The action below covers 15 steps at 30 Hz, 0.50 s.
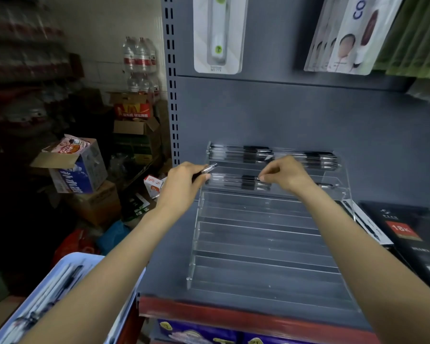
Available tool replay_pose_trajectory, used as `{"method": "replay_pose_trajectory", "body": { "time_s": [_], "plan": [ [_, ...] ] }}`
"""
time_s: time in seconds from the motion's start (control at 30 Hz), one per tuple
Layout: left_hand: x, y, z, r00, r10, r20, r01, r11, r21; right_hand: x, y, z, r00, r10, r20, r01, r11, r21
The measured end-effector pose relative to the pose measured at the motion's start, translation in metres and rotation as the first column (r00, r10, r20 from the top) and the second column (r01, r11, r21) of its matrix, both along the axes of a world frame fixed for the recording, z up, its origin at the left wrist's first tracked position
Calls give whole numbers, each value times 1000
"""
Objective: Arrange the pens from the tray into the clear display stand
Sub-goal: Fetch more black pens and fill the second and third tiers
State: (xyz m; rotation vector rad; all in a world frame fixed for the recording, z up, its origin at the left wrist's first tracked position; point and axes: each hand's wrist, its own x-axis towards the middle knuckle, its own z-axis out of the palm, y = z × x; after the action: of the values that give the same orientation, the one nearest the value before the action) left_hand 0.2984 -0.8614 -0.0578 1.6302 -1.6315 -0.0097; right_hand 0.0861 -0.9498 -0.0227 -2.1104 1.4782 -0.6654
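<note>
While the left hand grips a pen beside the stand, the right hand pinches another pen lying between both hands. The tray sits below the left forearm.

Both bare forearms stretched forward and up, roughly parallel, wrists nearly level. Left hand curled, knuckles up, thumb side turned inward, gripping a pen whose tip pokes toward the right hand. Right hand also curled, fingertips pinched together, pointing left toward the other hand.
</note>
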Motion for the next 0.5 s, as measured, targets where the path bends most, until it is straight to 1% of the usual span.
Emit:
{"method": "replay_pose_trajectory", "body": {
  "time_s": [0.1,0.17,0.27,0.33,0.43,0.5],
  "plan": [
    [-3,1,4,999,-13,36,14,1000,-11,-1,7,-4,999,3,53,1,997,-82],
    [-6,0,7,995,-43,92,45,999,-15,2,19,-2,982,59,181,-34,990,-138],
    [-17,-2,14,987,-102,128,103,995,-3,11,40,3,898,199,393,-186,980,-71],
    [-25,-4,19,977,-153,146,155,988,-2,16,45,4,852,254,458,-257,965,-56],
    [-31,-7,22,958,-235,165,235,972,18,15,45,3,798,280,534,-287,955,-71],
    [-29,-9,21,960,-232,154,229,973,37,9,43,2,777,259,574,-273,960,-63]
  ]
}}
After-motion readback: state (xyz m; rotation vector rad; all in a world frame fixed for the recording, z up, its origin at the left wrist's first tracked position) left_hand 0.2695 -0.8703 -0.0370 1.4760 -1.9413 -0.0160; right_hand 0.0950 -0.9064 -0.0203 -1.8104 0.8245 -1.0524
